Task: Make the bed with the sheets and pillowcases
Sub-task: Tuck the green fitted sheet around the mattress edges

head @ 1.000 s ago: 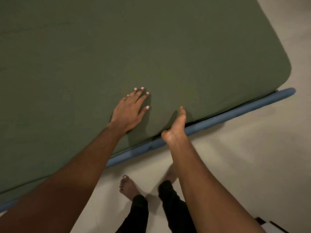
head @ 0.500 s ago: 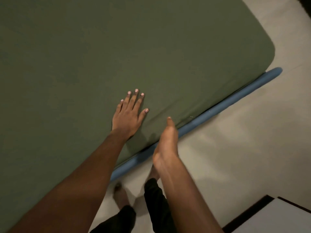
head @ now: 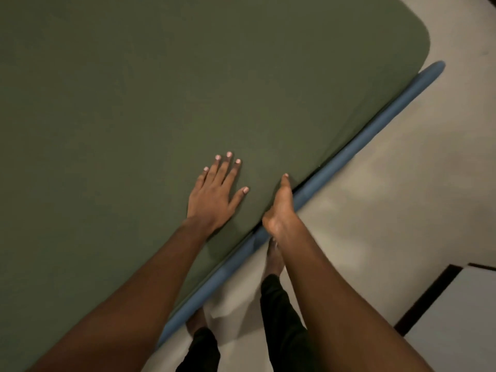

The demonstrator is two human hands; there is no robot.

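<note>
A dark green sheet lies smooth over the whole mattress, its rounded corner at the upper right. My left hand rests flat on the sheet near the bed's side, fingers straight and spread. My right hand stands on edge against the side of the mattress just above the blue bed frame rail; its thumb points up and its fingers are hidden behind the palm, down along the mattress side. No pillows or pillowcases are in view.
Pale floor runs along the right of the bed. My bare feet and black trouser legs stand close to the rail. A white surface with a dark border sits at the lower right corner.
Both hands have slid along the bed's side edge, the left flat on the sheet, the right against the mattress side. The view has turned, and the white surface has come into view.
</note>
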